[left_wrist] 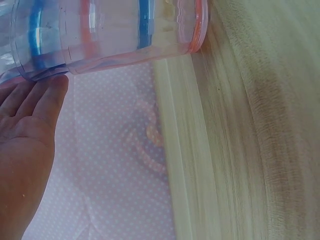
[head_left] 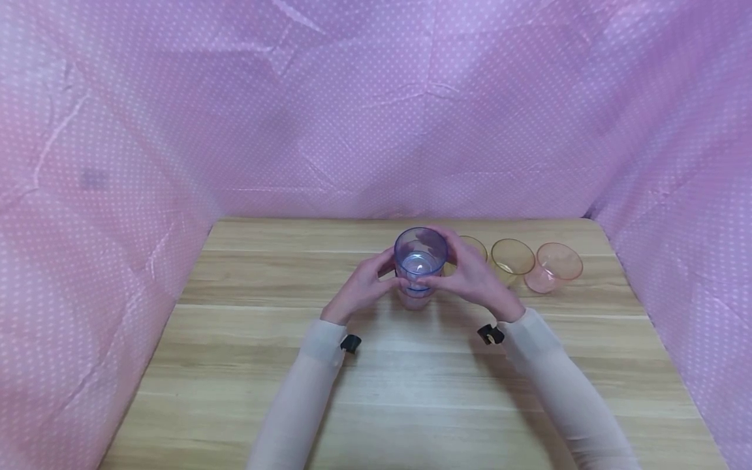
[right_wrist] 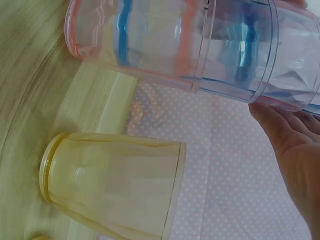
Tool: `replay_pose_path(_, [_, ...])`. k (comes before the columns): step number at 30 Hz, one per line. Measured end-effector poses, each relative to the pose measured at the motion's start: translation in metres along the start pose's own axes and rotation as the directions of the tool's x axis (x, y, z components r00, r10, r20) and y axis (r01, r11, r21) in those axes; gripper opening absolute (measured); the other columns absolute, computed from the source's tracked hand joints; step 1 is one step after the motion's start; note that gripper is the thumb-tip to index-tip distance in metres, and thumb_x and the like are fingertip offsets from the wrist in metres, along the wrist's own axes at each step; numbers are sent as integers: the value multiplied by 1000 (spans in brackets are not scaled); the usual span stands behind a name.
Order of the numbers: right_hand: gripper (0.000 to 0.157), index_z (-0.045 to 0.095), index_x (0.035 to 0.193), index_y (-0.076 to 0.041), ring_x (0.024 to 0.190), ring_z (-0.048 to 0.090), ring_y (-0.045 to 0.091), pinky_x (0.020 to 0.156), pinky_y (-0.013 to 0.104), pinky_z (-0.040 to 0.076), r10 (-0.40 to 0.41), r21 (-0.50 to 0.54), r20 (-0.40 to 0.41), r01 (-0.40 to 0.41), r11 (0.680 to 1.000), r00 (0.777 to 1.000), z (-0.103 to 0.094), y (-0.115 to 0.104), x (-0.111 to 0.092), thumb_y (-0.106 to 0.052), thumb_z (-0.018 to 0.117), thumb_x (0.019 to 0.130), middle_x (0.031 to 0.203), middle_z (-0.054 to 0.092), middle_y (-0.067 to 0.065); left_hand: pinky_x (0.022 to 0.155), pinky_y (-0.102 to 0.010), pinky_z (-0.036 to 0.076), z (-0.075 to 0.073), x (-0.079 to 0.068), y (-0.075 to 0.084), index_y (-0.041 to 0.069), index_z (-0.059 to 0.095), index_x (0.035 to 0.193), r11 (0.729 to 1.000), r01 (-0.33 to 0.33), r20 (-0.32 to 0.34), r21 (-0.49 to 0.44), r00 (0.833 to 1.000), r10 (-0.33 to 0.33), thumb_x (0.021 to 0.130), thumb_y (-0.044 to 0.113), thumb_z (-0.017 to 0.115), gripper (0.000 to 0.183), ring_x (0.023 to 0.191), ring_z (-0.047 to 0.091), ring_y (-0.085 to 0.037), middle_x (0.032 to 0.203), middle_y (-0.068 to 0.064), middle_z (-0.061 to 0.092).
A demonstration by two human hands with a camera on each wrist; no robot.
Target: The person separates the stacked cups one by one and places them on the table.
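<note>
A stack of nested clear plastic cups (left_wrist: 115, 35) stands upright on the wooden table, a pink cup (head_left: 414, 304) outermost at its foot. Blue and reddish bands show through its wall in both wrist views. At the top is a blue-tinted cup (head_left: 420, 243), its rim well above the pink one. My left hand (head_left: 367, 282) holds this blue cup from the left, thumb across the near side. From the right, my right hand (head_left: 474, 279) grips the same cup, its thumb meeting the front too. Fingers behind the cup are partly hidden.
Right of the stack, a yellow cup (head_left: 513, 256) and a pink cup (head_left: 560, 261) stand upright in a row. Another yellow cup (head_left: 476, 247) is partly hidden behind my right hand. Pink dotted cloth (head_left: 376, 130) hangs around the wooden table (head_left: 388, 405) at back and sides.
</note>
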State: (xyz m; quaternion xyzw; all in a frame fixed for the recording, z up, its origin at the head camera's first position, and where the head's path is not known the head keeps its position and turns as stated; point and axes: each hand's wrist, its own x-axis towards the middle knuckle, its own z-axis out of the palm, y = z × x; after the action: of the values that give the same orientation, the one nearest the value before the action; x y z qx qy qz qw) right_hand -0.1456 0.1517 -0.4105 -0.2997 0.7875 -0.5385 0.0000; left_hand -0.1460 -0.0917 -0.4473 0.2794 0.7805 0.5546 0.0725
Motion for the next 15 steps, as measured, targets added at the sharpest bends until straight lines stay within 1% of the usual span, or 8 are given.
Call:
replay_pose_path(7, [88,45,148,0,126,61,33,109,39,53,5,34,3,-6,999,1000,0,2,0,-1,93,74,143,59,15,117,-29,44,-1,0,2,1,42,156,1000,15,4,2,1000,-15,96,6,74,68,138,53,-31,150,-19,55])
replay_pose_path(11, [86,46,147,2,129,60,33,111,37,51,0,55,0,0,998,1000,0,2,0,1,92,74,144,59,16,117,-30,43,-1,0,2,2,42,157,1000,13,8,-4,1000,-13,96,7,75,69,139,53,-31,151,-18,53])
replay_pose_path(15, [85,46,147,3,130,59,33,111,35,50,-1,53,-4,1,999,1000,0,3,0,2,91,75,144,60,17,117,-30,44,-1,1,3,3,41,157,1000,11,9,-20,1000,-11,96,9,75,71,139,52,-29,153,-17,53])
